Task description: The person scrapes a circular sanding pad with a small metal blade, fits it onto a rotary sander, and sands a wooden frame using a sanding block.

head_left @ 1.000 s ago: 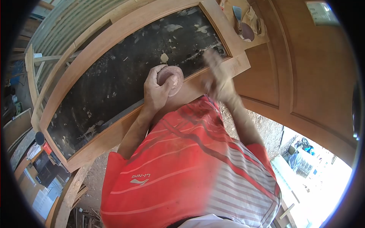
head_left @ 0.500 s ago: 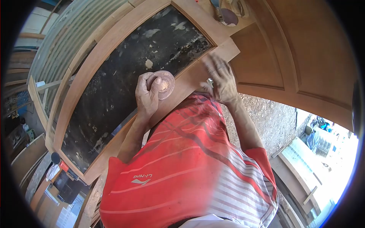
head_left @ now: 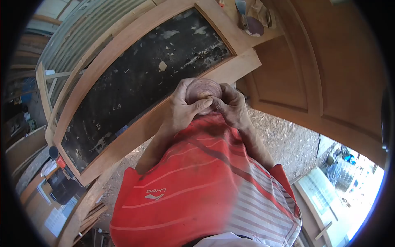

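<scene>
I see left hand (head_left: 184, 108) and right hand (head_left: 235, 106) clamped on round disc (head_left: 205, 87), frame centre (thumbs on it); dark panel (head_left: 131, 78), upper left.

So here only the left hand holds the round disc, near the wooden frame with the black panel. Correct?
Not quite: the head view shows the left hand and right hand both holding the round disc, near the wooden frame with the black panel.
</scene>
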### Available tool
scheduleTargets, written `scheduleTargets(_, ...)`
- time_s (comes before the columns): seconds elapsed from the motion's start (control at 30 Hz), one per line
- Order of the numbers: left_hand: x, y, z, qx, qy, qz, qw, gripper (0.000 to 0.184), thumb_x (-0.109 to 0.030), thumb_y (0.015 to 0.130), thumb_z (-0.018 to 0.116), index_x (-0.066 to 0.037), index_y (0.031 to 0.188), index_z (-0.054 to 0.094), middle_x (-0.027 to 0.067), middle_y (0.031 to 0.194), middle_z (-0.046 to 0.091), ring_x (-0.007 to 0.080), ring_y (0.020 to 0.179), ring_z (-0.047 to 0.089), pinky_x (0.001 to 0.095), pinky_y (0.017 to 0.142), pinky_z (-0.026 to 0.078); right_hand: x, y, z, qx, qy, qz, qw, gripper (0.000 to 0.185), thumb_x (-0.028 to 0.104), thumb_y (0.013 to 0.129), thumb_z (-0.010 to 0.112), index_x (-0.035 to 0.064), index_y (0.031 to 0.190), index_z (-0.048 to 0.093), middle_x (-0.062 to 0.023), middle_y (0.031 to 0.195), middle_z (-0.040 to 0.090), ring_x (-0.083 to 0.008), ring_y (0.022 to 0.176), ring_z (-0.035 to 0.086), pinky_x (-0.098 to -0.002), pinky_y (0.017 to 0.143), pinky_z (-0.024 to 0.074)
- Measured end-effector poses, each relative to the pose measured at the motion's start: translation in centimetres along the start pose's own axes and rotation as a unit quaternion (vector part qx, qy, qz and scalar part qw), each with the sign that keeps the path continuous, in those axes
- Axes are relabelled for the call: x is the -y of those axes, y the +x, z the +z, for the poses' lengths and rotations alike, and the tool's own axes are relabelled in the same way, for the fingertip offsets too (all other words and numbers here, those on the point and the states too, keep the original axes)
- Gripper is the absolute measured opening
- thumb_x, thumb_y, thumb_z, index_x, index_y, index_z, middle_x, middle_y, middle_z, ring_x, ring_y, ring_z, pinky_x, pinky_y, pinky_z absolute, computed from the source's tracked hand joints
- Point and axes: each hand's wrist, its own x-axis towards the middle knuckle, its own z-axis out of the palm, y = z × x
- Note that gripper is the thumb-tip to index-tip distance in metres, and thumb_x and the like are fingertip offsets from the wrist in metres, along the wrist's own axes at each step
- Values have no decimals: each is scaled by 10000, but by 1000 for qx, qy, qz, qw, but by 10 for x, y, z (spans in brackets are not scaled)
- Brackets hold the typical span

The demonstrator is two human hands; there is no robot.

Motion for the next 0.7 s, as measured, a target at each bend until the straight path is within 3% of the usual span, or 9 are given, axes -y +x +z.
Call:
scheduleTargets(0.1, 5, -6, 10, -13, -1, -55, 998, 398, -123, 1027, 784, 10, 1361, 613, 79, 1214, 716, 137, 1125, 677, 330, 1015, 567, 0, 1, -13, 4, -57, -50, 997, 255, 173, 1070, 741, -7, 1246, 695, -81, 1063, 771, -108, 1001, 686, -306, 897, 571)
scheduleTargets(0.17, 15, -6, 19, -52, 68, -12, 996, 370, -190, 1040, 779, 17, 1317, 648, 86, 1178, 732, 147, 1089, 691, 329, 970, 568, 1, -1, -19, -2, -78, -45, 996, 217, 182, 1083, 722, -1, 1197, 703, -70, 1011, 757, -100, 958, 666, -301, 853, 559)
scheduleTargets(0.33, 21, -5, 51, -94, 34, -23, 995, 291, -192, 1067, 723, 23, 1259, 683, 93, 1129, 747, 166, 1046, 702, 339, 927, 569, -8, 1, -40, -26, -50, -45, 997, 215, 208, 1103, 684, -6, 1123, 698, -45, 891, 673, -103, 850, 594, -308, 767, 525)
scheduleTargets(0.4, 31, -6, 56, -103, 19, -42, 994, 283, -173, 1056, 723, 21, 1258, 683, 95, 1118, 748, 174, 1033, 704, 346, 923, 572, -7, -1, -49, -16, -105, -37, 994, 209, 203, 1098, 684, -6, 1095, 688, -34, 864, 644, -107, 815, 569, -312, 741, 512)
scheduleTargets(0.47, 25, -11, 61, -96, 40, 12, 995, 268, -132, 1055, 709, 8, 1282, 684, 65, 1149, 744, 127, 1068, 674, 324, 957, 557, 2, -3, -51, 21, -117, -54, 991, 206, 202, 1092, 688, 4, 1039, 674, -12, 838, 606, -109, 774, 534, -312, 700, 486)
scheduleTargets(0.57, 4, -32, 59, -136, 110, -8, 985, 293, -184, 1032, 750, -4, 1257, 696, 77, 1137, 754, 148, 1064, 692, 345, 945, 563, -5, -1, -51, 79, -66, -42, 994, 128, 123, 1089, 681, 6, 1041, 692, -7, 840, 647, -79, 770, 578, -273, 694, 502)
scheduleTargets(0.67, 0, -46, 56, -193, 125, -20, 973, 303, -230, 1045, 743, -10, 1249, 702, 99, 1124, 760, 167, 1064, 707, 354, 942, 565, -12, 5, -39, 105, -52, -147, 982, 117, 117, 1090, 701, 0, 1086, 700, -24, 820, 715, -71, 710, 642, -265, 655, 561)
scheduleTargets(0.7, -6, -50, 57, -211, 139, -13, 967, 307, -243, 1053, 736, -10, 1249, 703, 107, 1119, 761, 170, 1061, 710, 353, 939, 565, -13, 6, -34, 101, -63, -142, 983, 125, 128, 1089, 709, 4, 1081, 698, -21, 809, 712, -68, 700, 638, -263, 641, 551)
